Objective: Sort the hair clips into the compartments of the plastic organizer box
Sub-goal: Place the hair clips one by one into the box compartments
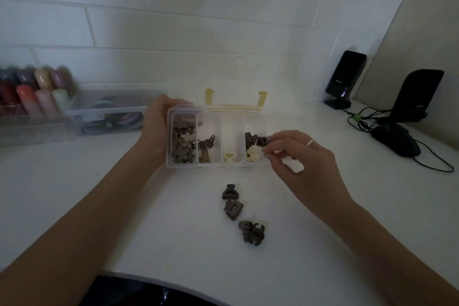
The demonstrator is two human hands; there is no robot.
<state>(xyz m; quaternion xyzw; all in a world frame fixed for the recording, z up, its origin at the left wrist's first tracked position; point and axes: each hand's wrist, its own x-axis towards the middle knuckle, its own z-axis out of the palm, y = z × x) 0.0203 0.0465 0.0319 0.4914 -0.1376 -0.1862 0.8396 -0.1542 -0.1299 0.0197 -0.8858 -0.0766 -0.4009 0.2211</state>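
Note:
A clear plastic organizer box point(169, 165) with a row of compartments sits on the white table, its lid open at the back. My left hand point(156, 122) grips its left end. Flower-shaped brown and cream clips point(183, 144) fill the leftmost compartment. Brown claw clips point(206, 148) lie in the second compartment and a cream clip point(229, 156) in the third. My right hand point(295, 154) pinches a dark brown clip point(262, 141) over the rightmost compartment, which holds brown and cream clips point(251, 148). Several dark clips point(232, 202) and a clustered pair point(252, 231) lie loose on the table.
A clear bin of coloured items point(109, 117) and a rack of coloured bottles point(37, 92) stand at the left by the tiled wall. Two black speakers point(345, 79), cables and a black mouse point(397, 139) sit at the right. The table's front edge runs near me.

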